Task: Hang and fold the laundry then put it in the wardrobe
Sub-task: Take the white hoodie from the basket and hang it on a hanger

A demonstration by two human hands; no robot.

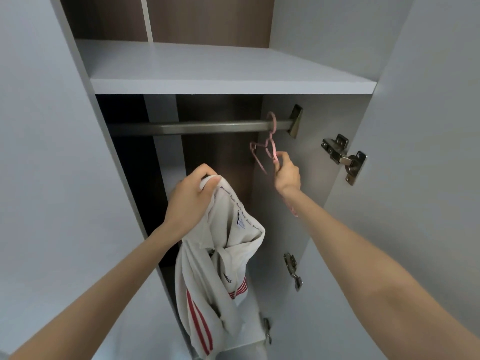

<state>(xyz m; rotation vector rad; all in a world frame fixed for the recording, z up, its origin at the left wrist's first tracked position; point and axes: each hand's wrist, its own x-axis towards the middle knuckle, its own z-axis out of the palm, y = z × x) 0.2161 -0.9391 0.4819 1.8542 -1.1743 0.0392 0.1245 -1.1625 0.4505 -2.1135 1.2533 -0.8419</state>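
While the pink hanger (pixel 273 152) hangs by its hook at the right end of the rail (pixel 197 127), the right hand (pixel 287 175) pinches its lower arm, fingers curled round it. The left hand (pixel 192 193) grips the white garment (pixel 220 268) with red stripes by a bunched top edge. The cloth droops below that hand in front of the wardrobe (pixel 233 87) opening, left of and lower than the hanger, and does not touch it. The hanging step looks to be in hand. The next move probably calls for lifting the hanger off the rail, or steadying it, so the garment's opening can be worked over its arms.
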